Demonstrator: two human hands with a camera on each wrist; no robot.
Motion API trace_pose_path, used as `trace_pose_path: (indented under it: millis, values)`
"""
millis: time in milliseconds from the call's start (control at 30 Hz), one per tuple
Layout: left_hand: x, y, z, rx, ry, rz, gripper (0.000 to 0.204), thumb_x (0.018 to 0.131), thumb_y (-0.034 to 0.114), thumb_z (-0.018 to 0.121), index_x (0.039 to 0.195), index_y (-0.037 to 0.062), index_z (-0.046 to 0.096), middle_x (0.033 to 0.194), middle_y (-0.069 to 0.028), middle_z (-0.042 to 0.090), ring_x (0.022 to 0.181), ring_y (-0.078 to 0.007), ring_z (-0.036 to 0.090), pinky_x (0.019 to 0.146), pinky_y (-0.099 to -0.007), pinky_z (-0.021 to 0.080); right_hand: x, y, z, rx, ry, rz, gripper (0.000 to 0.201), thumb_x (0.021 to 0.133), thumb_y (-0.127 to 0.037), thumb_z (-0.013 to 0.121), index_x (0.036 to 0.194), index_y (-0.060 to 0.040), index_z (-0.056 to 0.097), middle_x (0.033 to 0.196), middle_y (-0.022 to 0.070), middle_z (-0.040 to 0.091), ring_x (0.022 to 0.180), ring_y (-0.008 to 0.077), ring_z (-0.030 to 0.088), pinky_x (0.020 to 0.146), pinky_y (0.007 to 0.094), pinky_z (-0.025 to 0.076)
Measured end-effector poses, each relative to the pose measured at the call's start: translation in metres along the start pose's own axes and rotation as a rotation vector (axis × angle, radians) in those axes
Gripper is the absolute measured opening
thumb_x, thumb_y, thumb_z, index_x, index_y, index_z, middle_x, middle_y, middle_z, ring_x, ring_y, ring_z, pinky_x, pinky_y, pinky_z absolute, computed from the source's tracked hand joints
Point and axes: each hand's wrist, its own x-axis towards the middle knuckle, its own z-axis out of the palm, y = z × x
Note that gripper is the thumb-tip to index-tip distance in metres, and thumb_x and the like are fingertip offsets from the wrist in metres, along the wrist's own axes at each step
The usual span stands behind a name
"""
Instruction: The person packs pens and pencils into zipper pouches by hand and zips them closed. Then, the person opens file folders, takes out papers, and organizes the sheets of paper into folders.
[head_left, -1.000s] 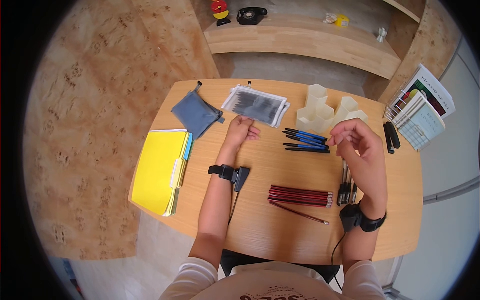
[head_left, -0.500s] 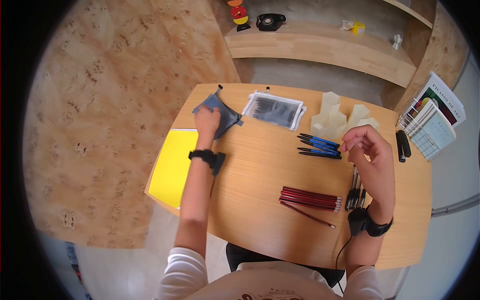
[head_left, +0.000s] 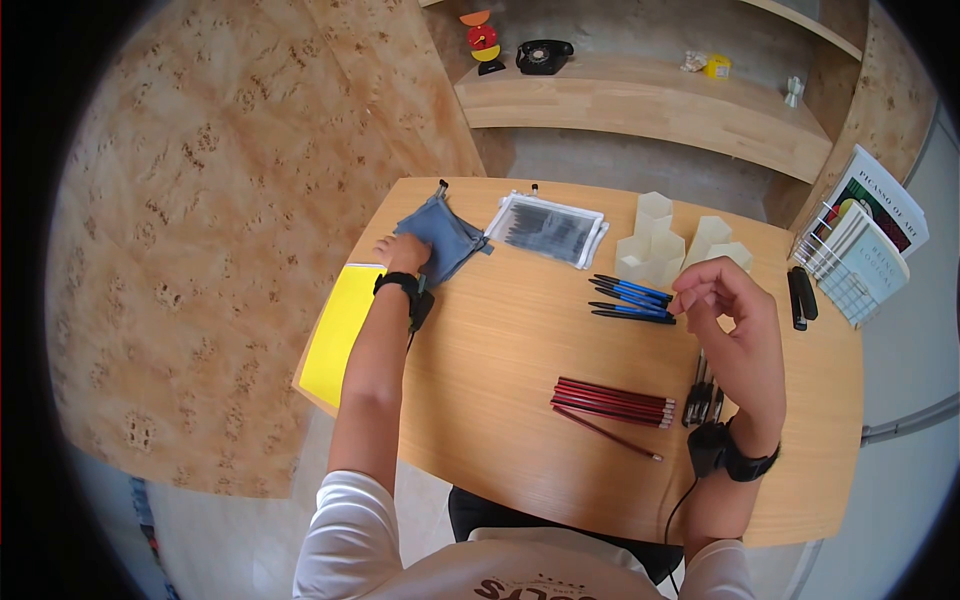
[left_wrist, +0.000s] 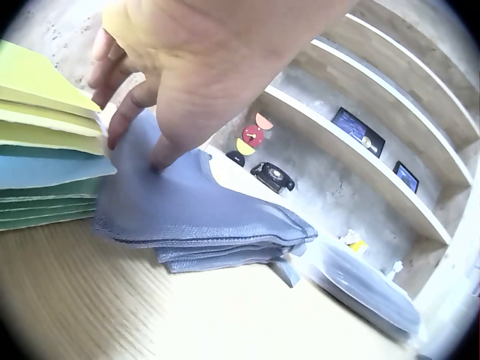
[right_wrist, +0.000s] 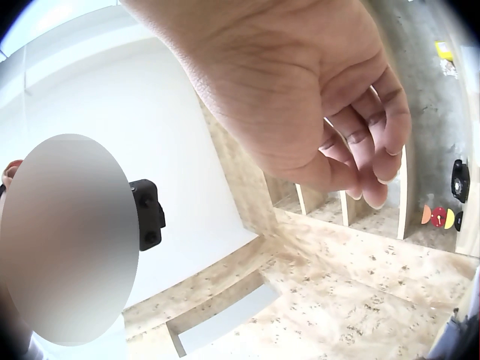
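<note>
My left hand [head_left: 403, 256] touches the left part of a blue-grey fabric pouch [head_left: 448, 240] at the table's back left. In the left wrist view, its thumb rests on the pouch [left_wrist: 202, 199], and its bent fingers [left_wrist: 124, 112] are spread near the pouch's edge, beside the stacked folders. Above the right side of the table hangs my right hand [head_left: 740, 335], loosely curled and empty, just right of blue pens [head_left: 632, 298] and partly over black-tipped clear pens [head_left: 703, 400]. The right wrist view shows the same hand [right_wrist: 292, 97] with nothing in its fingers.
A yellow folder [head_left: 342, 335] lies front left. Zip pouches [head_left: 548, 230] and hexagonal holders [head_left: 655, 245] stand along the back. Red pencils [head_left: 612, 402] lie front centre. At right are a black stapler [head_left: 801, 298] and a wire rack with books [head_left: 865, 250].
My left hand has moved left from mid-table onto the fabric pouch, then to its left part. The right hand has stayed loosely curled above the pens. The head view has shifted somewhat.
</note>
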Motion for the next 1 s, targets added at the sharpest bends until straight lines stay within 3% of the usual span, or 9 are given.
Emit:
trace_pose_path:
  millis: [200,267,300,367,467,667,767,900,1000]
  values:
    - [0.015,-0.004,0.013,-0.026,0.092,0.066,0.063,0.096,0.051,0.062,0.142,0.0082,0.062,0.15,-0.0216,0.054,0.142,-0.0366,0.045,0.116,-0.0479,0.03,-0.001,0.0,0.0,-0.016,-0.011,-0.028,0.014,0.094,0.004,0.056,0.103,0.0011,0.066,0.082,0.0051,0.072,0.074,0.0067,0.062,0.066,0.0224,0.046]
    - [0.022,-0.007,0.006,-0.29,0.124,0.313,0.047,0.098,0.043,0.063,0.126,0.0055,0.067,0.125,-0.0202,0.07,0.12,-0.0319,0.065,0.102,-0.0464,0.047,-0.001,-0.001,0.001,-0.022,-0.014,-0.029,0.014,0.094,0.004,0.056,0.103,0.0013,0.066,0.082,0.0051,0.072,0.073,0.007,0.062,0.066,0.0226,0.047]
    - [0.024,-0.009,0.004,-0.288,0.125,0.312,0.047,0.098,0.043,0.063,0.126,0.0055,0.067,0.125,-0.0202,0.07,0.12,-0.0319,0.065,0.102,-0.0464,0.047,-0.001,-0.003,0.001,-0.029,-0.019,-0.028,0.014,0.094,0.004,0.056,0.103,0.0013,0.066,0.082,0.0054,0.072,0.073,0.0072,0.062,0.066,0.0226,0.047]
    - [0.025,-0.011,-0.006,-0.671,0.031,0.512,0.033,0.1,0.034,0.066,0.108,0.0022,0.064,0.096,-0.017,0.075,0.088,-0.0259,0.074,0.077,-0.0407,0.057,-0.002,-0.003,0.001,-0.034,-0.022,-0.026,0.014,0.094,0.004,0.056,0.103,0.0014,0.066,0.082,0.0056,0.072,0.073,0.0074,0.062,0.066,0.0226,0.046]
    - [0.018,-0.01,-0.014,-1.089,0.062,0.709,0.022,0.103,0.023,0.063,0.104,0.0022,0.058,0.083,-0.0123,0.074,0.072,-0.0197,0.071,0.061,-0.0328,0.055,-0.002,-0.003,0.001,-0.034,-0.019,-0.038,0.014,0.094,0.004,0.056,0.103,0.0014,0.066,0.081,0.0056,0.072,0.073,0.0077,0.062,0.066,0.0228,0.047]
    - [-0.112,0.004,-0.064,-1.613,-0.083,0.832,0.015,0.109,0.018,0.054,0.117,0.0065,0.056,0.085,-0.0094,0.073,0.075,-0.0151,0.069,0.065,-0.0282,0.055,-0.001,0.002,0.004,-0.02,-0.064,-0.028,0.015,0.095,0.003,0.057,0.107,0.0006,0.066,0.085,0.0047,0.071,0.078,0.0083,0.063,0.067,0.0229,0.048]
    - [-0.172,0.014,-0.048,-1.816,-0.255,0.77,0.023,0.107,0.022,0.059,0.124,0.007,0.056,0.101,-0.0059,0.073,0.084,-0.0125,0.069,0.075,-0.0274,0.055,0.003,0.005,0.014,-0.064,-0.061,-0.012,0.018,0.096,0.002,0.059,0.113,0.0006,0.065,0.09,0.0047,0.07,0.082,0.0098,0.063,0.07,0.0242,0.049]
    - [-0.239,0.052,-0.009,-2.174,-0.694,0.708,0.025,0.108,0.021,0.057,0.13,0.0073,0.056,0.119,-0.0046,0.069,0.104,-0.0123,0.068,0.093,-0.0294,0.055,0.006,0.02,0.036,-0.022,-0.089,0.033,0.023,0.095,-0.001,0.064,0.118,0.0014,0.064,0.094,0.0061,0.069,0.084,0.013,0.064,0.074,0.0277,0.052]
    - [-0.254,0.073,0.017,-2.172,-0.803,0.758,0.028,0.11,0.022,0.055,0.132,0.0058,0.056,0.118,-0.0046,0.07,0.105,-0.0119,0.067,0.094,-0.0283,0.054,0.007,0.027,0.046,-0.103,-0.148,-0.011,0.027,0.094,-0.002,0.066,0.12,0.0019,0.063,0.095,0.0082,0.07,0.082,0.0158,0.064,0.074,0.0295,0.053]
